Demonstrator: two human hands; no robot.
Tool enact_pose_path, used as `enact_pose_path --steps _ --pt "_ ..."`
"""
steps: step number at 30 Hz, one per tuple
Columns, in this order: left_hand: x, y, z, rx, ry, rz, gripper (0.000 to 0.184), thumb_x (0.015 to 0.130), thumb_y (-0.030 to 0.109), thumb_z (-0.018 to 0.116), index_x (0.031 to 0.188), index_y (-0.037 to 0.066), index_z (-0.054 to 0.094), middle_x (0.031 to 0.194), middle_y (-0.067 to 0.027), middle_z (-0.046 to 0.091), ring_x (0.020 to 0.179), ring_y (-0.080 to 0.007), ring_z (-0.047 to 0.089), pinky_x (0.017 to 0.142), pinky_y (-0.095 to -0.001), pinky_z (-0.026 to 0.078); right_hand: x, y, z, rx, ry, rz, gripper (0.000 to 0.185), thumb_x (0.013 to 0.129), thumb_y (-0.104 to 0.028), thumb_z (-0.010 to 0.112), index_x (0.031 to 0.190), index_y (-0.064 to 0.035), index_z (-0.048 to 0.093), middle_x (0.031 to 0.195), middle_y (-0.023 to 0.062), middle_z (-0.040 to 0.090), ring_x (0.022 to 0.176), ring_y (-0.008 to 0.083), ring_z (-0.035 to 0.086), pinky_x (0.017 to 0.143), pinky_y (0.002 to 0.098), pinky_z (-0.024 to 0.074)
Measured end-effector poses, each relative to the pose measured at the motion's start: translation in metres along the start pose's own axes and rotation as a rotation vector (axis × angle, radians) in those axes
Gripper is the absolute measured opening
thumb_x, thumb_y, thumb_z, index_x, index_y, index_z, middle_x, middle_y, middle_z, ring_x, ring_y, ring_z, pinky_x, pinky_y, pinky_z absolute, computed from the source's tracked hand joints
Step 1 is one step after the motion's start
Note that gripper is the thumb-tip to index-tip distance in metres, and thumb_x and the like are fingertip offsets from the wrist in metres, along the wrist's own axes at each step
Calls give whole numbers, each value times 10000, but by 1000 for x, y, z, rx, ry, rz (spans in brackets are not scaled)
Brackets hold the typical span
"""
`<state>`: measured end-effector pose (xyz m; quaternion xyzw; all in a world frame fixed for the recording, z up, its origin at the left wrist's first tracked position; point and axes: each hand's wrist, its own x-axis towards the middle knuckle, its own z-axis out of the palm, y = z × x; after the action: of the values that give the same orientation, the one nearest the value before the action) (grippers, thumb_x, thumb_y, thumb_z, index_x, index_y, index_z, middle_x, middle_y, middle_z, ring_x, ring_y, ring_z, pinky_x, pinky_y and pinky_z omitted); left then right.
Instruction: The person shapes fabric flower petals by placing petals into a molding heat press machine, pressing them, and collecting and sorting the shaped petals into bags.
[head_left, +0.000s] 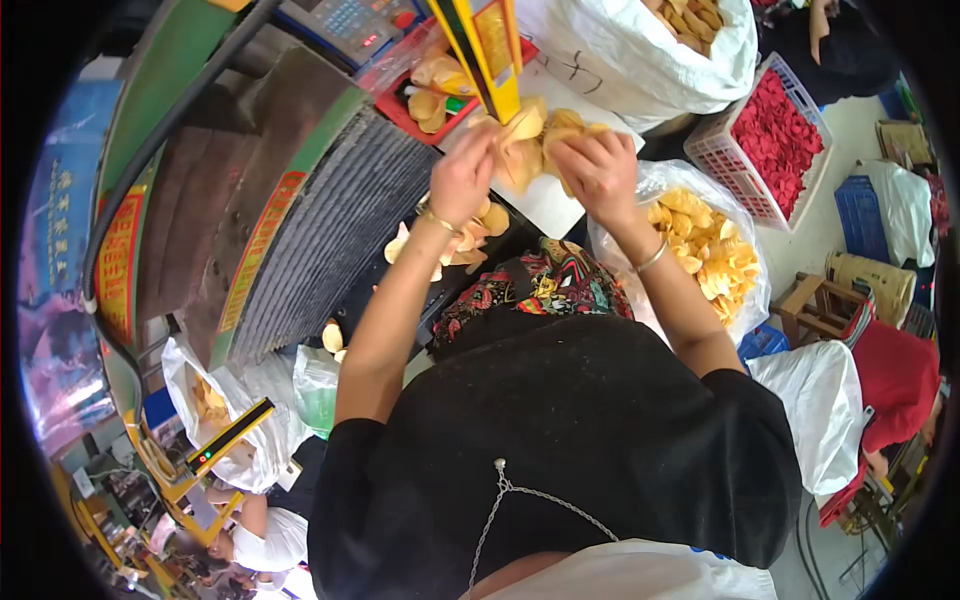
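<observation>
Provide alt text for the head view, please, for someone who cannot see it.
A person's left hand and right hand handle thin tan pieces by a yellow post. Nearby stand a clear bag of yellow pieces, a white sack and a crate of red pieces.

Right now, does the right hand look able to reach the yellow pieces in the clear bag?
Probably yes: the yellow pieces look uncovered in the open clear bag beside the right forearm, though the right hand seems to be holding thin tan pieces.
</observation>
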<state>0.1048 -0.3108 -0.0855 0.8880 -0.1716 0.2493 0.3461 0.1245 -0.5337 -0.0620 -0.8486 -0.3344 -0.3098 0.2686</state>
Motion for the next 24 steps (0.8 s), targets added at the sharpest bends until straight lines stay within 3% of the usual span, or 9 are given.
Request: enact_pose_path --steps 6,8,13,17,18,20,21,24 --pt "14 -40 30 203 -314 -120 279 849 124 562 1114 46 600 1147 -155 588 924 -340 607 741 -404 520 -15 49 40 -60 -46 -90 282 719 -184 706 994 -139 666 1033 8 640 861 203 567 791 371 419" --pt "11 -51 45 311 -399 -181 362 846 173 572 1181 38 571 1131 -197 579 953 -373 590 787 -391 510 -24 51 47 -54 -88 57 368 730 -209 708 1081 -131 630 1157 40 597 958 235 553 859 400 406" --pt "5 -23 40 193 -249 -220 392 852 242 589 1197 61 539 1217 -161 539 979 -386 559 804 -443 491 -31 53 31 99 -91 327 508 759 -259 711 1218 -106 555 1309 95 515 1106 296 506 957 438 366" --pt "12 -19 42 398 -228 -59 537 850 302 611 1283 21 464 1263 -208 502 1101 -429 495 929 -463 420 -39 71 26 208 -158 432 547 779 -286 705 1257 -87 528 1298 107 524 1114 316 506 971 436 361" --pt "14 -26 54 264 -228 -106 573 854 309 611 1307 7 432 1279 -221 490 1128 -433 477 955 -465 395 -38 77 28 216 -158 432 547 779 -286 705 1257 -87 528 1298 107 524 1114 316 506 971 436 361" --pt "12 -36 75 -5 -226 -204 646 864 323 611 1355 -20 368 1310 -247 466 1183 -443 441 1008 -470 347 -37 94 33 169 -267 235 594 772 -298 710 1286 -85 500 1299 110 525 1126 316 503 980 430 358" --pt "7 -36 77 -2 -229 -216 646 864 323 611 1355 -20 368 1310 -247 466 1183 -443 441 1008 -470 347 -39 97 33 147 -325 137 617 769 -304 713 1300 -84 486 1299 111 525 1132 316 501 984 427 357" --pt "20 -41 83 -9 -246 -175 723 855 356 628 1383 -34 324 1333 -284 432 1228 -436 414 1023 -471 335 -51 98 36 204 -328 172 642 763 -314 713 1313 -88 470 1310 112 516 1152 324 490 992 432 353"
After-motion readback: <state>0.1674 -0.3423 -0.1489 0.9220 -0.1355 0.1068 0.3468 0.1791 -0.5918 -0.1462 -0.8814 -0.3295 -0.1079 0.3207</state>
